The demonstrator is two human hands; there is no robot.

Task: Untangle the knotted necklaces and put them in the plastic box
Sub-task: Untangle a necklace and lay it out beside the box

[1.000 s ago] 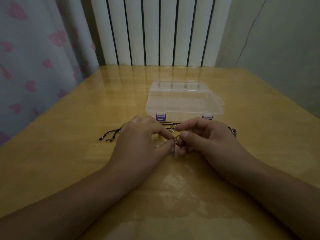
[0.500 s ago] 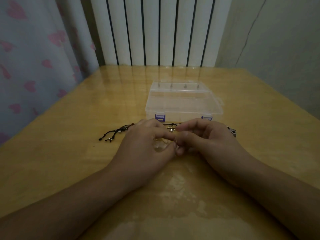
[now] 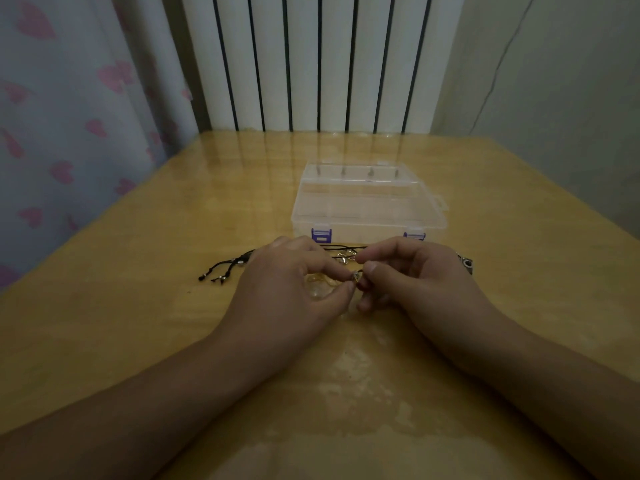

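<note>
A tangle of necklaces lies on the wooden table [image 3: 138,323] just in front of a clear plastic box [image 3: 369,202] with purple latches, whose lid is down. Black cord ends [image 3: 225,268] with small beads trail out to the left. My left hand [image 3: 291,289] and my right hand [image 3: 415,282] meet over the tangle, and their thumbs and forefingers pinch a small metal ring or pendant [image 3: 356,276] between them. A pale gold piece [image 3: 318,284] shows under my left fingers. Much of the tangle is hidden by both hands.
A small metal charm [image 3: 465,264] lies on the table right of my right hand. A white radiator [image 3: 322,60] stands behind the table, a curtain with pink hearts [image 3: 69,133] hangs at the left, and a wall is at the right.
The fingertips of both hands shifted slightly while working the same small metal piece; my left thumb and forefinger closed in on it. The box and cords have not moved.
</note>
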